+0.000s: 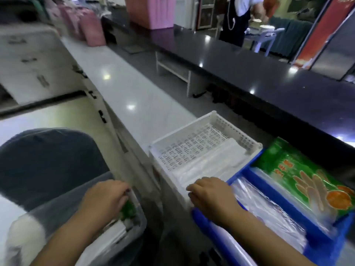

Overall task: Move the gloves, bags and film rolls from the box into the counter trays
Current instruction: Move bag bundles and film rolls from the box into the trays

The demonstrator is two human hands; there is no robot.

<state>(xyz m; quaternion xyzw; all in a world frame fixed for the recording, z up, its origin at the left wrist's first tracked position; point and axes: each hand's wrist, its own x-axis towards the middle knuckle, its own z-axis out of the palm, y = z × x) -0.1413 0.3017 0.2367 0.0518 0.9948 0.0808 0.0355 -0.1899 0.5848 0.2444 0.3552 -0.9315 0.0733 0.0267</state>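
Note:
My left hand (107, 196) reaches down into the clear box (134, 237) at the lower left, its fingers closed around a green-printed pack (127, 209). My right hand (209, 194) lies palm down on a stack of clear bags (207, 162) at the near edge of the white perforated tray (226, 123). To the right sits a blue tray (324, 244) with a green glove pack (307, 175) in its far compartment and clear film (269, 210) in the near one.
A white counter (123, 77) runs away to the upper left, with pink containers (90, 27) at its far end. A raised black countertop (249, 60) borders the right side. A person stands beyond it. A dark rounded bin (48, 162) is at my left.

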